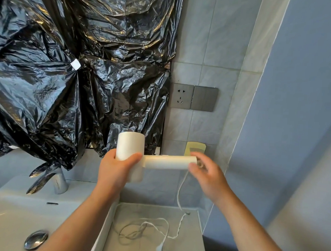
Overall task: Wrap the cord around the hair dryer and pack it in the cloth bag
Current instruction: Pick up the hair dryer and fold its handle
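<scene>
Middle of the frame, one white hair dryer (133,158) held up in the air above the counter. The left hand (115,168) has its fingers and thumb clamped round the fat barrel, which points up toward the wall, and the handle sticks out sideways to the right. The right hand (208,174) is at the far end of that handle, right where the cord comes out. Its fingers look loosely curled there, but it's blurry, so I can't tell if they're actually pinching the cord or just near it.

One white cord (179,194) drops from the handle end and lands in a loose tangle on the grey counter (191,246) at lower middle, with the plug (160,250) lying at the bottom edge. None of it is wound round the dryer.

As for containers, the only one is the white sink (11,213) at lower left, with one metal drain stopper (36,240) in the basin and one chrome faucet (59,181) behind it. The basin otherwise looks bare.

Crinkly black plastic sheeting (68,73) covers the upper left, with a small white patch stuck on it. On the tiled wall right of it are one grey socket (181,96) and one switch plate (204,98), side by side and touching.
</scene>
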### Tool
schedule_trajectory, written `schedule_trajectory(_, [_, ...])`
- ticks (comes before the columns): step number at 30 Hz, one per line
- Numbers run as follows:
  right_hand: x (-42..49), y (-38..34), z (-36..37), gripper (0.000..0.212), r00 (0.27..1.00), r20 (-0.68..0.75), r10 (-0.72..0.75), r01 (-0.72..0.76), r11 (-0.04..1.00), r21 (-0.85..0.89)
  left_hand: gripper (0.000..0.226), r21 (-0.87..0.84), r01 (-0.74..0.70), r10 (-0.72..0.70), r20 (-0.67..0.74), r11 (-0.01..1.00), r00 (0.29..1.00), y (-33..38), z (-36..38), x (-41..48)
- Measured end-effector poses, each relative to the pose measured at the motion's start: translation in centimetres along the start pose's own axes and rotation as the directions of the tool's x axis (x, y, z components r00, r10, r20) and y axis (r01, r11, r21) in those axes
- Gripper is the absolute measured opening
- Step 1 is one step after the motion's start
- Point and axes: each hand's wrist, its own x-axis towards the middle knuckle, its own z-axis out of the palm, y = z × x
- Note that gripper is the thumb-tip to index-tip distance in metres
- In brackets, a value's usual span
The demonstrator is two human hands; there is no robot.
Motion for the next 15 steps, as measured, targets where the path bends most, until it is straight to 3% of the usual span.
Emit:
schedule_trajectory(2, [0.0, 0.3, 0.3, 0.032, 0.999, 0.038, 0.032, -0.034, 0.997, 0.068, 0.053, -0.033, 0.016, -0.016, 0.008, 0.999, 1.0, -0.5, -0.2, 0.1])
schedule_trajectory(6, [0.6, -0.6, 0.7, 0.023, 0.992, -0.033, 0.124, -0.102, 0.919, 0.381, 0.063, -0.155, 0.127, -0.126, 0.013, 0.98, 0.992, -1.4, 0.3, -0.1])
schedule_trajectory(10, [1.3, -1.9, 0.9, 0.021, 0.997, -0.031, 0.077, -0.05, 0.86, 0.508, 0.072, -0.186, 0.282, -0.263, 0.12, 0.941, 0.957, -2.8, 0.3, -0.7])
schedule_trajectory(12, [1.7, -2.8, 0.9, 0.016, 0.998, -0.019, 0.062, -0.041, 0.824, 0.565, 0.082, -0.057, 0.278, -0.262, 0.195, 0.959, 0.945, -3.4, -0.1, -0.7])
schedule_trajectory(13, [1.8, -3.3, 1.0, 0.017, 0.999, -0.018, 0.044, -0.027, 0.834, 0.552, 0.084, 0.058, 0.212, -0.219, 0.193, 0.976, 0.957, -3.6, -0.2, -0.9])
schedule_trajectory(15, [1.9, -4.1, 1.5, 0.021, 1.0, 0.0, -0.014, 0.013, 0.886, 0.464, 0.093, 0.405, -0.099, 0.037, 0.159, 0.909, 0.987, -3.8, -0.3, -1.1])
